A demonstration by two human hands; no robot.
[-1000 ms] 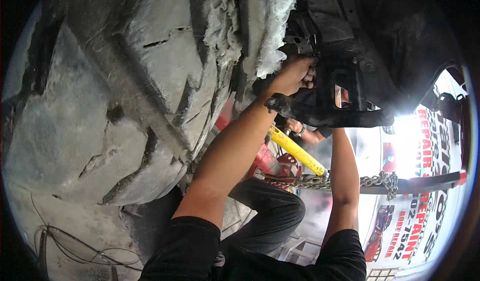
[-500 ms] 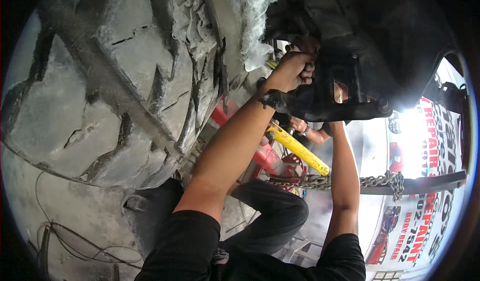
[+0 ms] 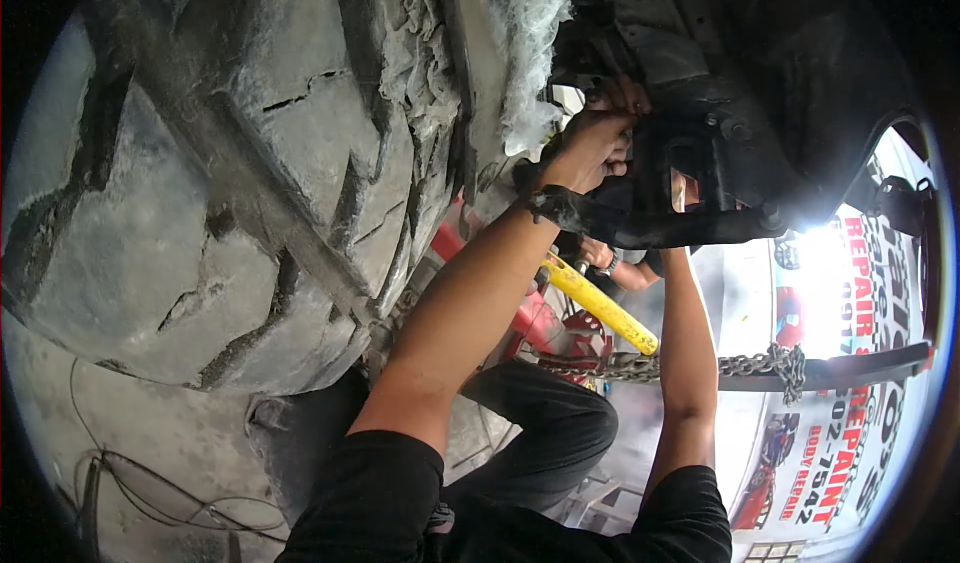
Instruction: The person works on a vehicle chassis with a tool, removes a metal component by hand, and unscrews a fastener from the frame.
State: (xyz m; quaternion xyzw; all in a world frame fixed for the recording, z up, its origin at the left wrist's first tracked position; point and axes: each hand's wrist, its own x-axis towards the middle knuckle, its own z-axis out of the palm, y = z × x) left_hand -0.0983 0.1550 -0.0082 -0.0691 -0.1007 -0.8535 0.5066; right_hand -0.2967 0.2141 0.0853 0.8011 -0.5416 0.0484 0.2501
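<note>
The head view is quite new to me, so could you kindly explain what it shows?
There is no machine here: a person works with two bare hands, seen through a wide fisheye camera on the head, which bends straight edges. The left hand is curled by a black bracket; whatever it may hold is hidden. The right arm goes up behind the bracket, its hand hard to make out. At left is a big tyre. Farther back are a yellow bar, a chain and another person's hand. A cable lies on the floor.
</note>
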